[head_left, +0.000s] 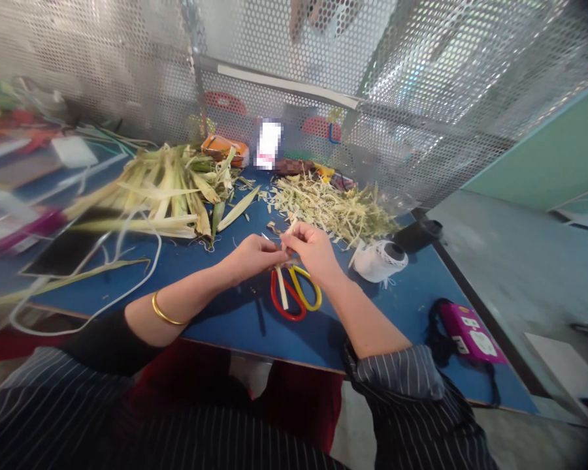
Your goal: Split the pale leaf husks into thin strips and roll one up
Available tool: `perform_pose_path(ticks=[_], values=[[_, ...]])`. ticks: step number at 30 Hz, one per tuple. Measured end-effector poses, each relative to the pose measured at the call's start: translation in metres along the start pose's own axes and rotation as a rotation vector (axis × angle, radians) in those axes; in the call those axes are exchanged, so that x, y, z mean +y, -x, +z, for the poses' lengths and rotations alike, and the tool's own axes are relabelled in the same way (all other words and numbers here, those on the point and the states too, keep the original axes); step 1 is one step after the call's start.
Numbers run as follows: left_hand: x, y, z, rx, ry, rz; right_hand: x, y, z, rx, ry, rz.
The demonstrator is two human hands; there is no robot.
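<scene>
My left hand (255, 256) and my right hand (312, 249) meet above the front middle of the blue table. Both are closed, fingertips pinching a narrow pale strip of plant husk (282, 292). One end pokes up by the right fingertips, and the other hangs below the hands. Directly under it lie scissors (289, 316) with one red and one yellow handle loop; my hands partly cover their blades. Beyond my left hand, long pale green husk leaves (169, 186) are heaped. A pile of short cut husk pieces (333, 205) spreads beyond my right hand.
A cone of white thread (379, 261) and a black cone (419, 235) stand right. A magenta box (473, 333) with a black cord lies near the right edge. At left are a dark tablet-like panel (71, 245) and white cable (154, 254). Perforated metal panels (284, 59) rise behind.
</scene>
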State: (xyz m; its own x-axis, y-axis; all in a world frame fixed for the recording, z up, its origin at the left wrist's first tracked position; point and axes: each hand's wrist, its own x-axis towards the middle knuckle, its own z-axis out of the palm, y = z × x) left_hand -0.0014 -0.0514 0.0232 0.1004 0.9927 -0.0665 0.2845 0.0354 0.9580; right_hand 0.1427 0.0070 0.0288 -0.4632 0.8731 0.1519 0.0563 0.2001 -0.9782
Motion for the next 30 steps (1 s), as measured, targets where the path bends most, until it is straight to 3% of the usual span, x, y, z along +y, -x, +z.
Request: perform_pose_path(ticks=[5,8,13,17,25,30], values=[[0.005,0.002,-0.004,-0.083,-0.083,0.023,0.005,0.002,0.004,0.137,0.054,-0.052],[0.006,0.003,-0.005,-0.093,-0.074,0.017,0.006,0.002,0.003,0.151,0.059,-0.051],[0.002,-0.001,-0.007,-0.014,0.094,-0.047,0.0,0.001,-0.003,-0.021,-0.025,0.066],[-0.003,-0.004,-0.006,-0.035,0.052,-0.078,-0.001,0.001,-0.001,-0.134,-0.008,0.12],[-0.008,-0.003,-0.003,-0.085,-0.077,0.017,0.012,0.003,0.01,0.1,0.14,-0.034],[-0.001,-0.002,-0.003,-0.05,0.201,-0.052,0.008,0.001,0.004,0.126,0.178,-0.078]])
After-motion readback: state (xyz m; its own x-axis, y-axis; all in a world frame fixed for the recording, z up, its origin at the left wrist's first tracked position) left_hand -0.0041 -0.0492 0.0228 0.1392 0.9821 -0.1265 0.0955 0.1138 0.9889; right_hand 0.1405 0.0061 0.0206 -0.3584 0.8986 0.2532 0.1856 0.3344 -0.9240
